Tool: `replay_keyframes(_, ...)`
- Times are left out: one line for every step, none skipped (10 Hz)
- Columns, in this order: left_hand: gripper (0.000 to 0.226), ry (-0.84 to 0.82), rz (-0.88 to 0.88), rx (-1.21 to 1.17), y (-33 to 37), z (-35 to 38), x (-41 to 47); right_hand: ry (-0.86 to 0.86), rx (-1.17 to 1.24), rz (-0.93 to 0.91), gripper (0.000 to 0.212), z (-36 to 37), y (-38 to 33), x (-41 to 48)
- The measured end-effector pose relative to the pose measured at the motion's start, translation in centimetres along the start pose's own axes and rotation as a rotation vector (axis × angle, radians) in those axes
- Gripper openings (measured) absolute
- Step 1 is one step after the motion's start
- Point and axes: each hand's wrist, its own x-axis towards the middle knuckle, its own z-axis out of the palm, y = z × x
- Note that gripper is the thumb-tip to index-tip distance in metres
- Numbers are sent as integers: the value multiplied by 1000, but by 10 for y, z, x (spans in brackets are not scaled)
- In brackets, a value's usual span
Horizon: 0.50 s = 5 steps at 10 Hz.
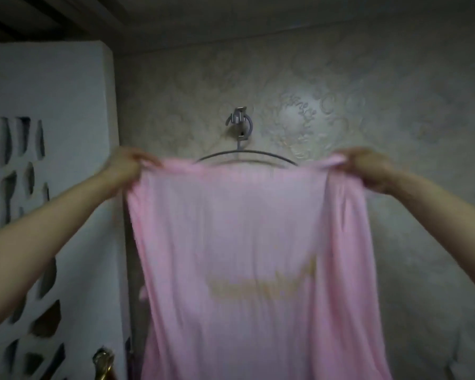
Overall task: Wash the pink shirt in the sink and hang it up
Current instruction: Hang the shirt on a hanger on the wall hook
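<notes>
Two hands, left point(126, 167) and right point(368, 168), each clenched on the pink shirt point(247, 256), blurred, faint yellowish print.

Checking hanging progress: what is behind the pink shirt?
Behind the pink shirt, a grey hanger hangs from a wall hook; only its hook and upper arc show. Whether the shirt is on it cannot be told.

The single head-worn camera looked forward and somewhat upward at a patterned wall point(368, 78), with a strip of ceiling point(25, 15) showing at the top left. It sat close, at arm's length from the wall hook point(239, 119) near the frame's centre. No second view existed to overlap with it.
</notes>
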Motion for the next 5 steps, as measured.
replay_keyframes(35,838,412,64,27,-9,3,699,99,-439,41,5,-23,2)
replay_keyframes(26,259,714,340,24,30,-9,440,-579,-890,37,49,3,-13)
replay_keyframes(30,-621,281,621,-22,47,-12,-595,-888,-68,19,58,57,-17)
replay_keyframes(33,-587,-111,311,-48,34,-10,-261,-119,205,14,35,71,-3)
replay_keyframes(36,-487,-233,190,-55,25,0,-364,268,271,27,20,62,12)
